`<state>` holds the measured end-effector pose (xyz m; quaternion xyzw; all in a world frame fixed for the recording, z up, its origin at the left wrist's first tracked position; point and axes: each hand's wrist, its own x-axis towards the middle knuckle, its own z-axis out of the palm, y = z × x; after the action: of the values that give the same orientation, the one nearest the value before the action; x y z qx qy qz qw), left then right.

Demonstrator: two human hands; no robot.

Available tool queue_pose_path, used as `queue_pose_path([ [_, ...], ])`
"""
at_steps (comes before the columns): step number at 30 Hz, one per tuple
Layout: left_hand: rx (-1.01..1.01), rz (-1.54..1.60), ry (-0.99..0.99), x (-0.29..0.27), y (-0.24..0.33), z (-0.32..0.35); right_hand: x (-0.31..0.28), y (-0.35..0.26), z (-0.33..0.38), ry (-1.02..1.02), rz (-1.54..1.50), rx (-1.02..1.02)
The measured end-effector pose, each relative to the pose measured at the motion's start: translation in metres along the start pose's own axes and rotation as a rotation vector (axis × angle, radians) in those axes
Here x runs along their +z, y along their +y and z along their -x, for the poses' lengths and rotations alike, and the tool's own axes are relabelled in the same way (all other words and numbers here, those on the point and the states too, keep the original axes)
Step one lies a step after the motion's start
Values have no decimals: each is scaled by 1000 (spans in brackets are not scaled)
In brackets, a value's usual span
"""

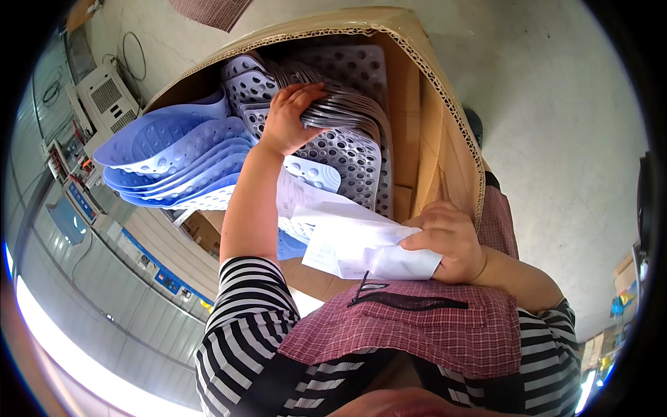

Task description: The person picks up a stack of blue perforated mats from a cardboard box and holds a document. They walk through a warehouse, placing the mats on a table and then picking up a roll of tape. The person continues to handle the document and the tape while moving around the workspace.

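A stack of grey bath mats with round holes stands bent over inside a large cardboard box. My left hand is closed around the curved edges of several of these mats, fingers on top. White paper sheets with faint print are pinched in my right hand, in front of my apron. They stretch left toward my left forearm and cover part of the mats below. Blue bath mats with round bumps lie stacked and curling over the box's left side.
Concrete floor extends to the right of the box. A pale machine housing with vents stands at the far left, with a cable on the floor near it. A checked cloth piece shows at the top edge.
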<state>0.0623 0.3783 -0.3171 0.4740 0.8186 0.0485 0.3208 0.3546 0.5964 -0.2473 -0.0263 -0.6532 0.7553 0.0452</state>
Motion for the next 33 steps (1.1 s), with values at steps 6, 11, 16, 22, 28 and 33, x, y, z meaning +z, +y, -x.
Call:
queue_pose_path([
  [6,36,-48,61,8,0,20,3,0,-2,-8,-2,-2],
  [11,-91,-78,44,22,8,48,6,-2,-1,-19,3,1],
  [16,-143,-7,82,48,6,86,13,-5,-2,-33,10,-10],
  [22,-369,72,-254,144,30,223,30,-10,-3,7,-8,-30],
  [28,-733,776,-13,90,190,289,48,-7,-3,-8,-357,299],
  [33,-890,1457,322,72,260,305,60,-16,-8,-39,-582,494],
])
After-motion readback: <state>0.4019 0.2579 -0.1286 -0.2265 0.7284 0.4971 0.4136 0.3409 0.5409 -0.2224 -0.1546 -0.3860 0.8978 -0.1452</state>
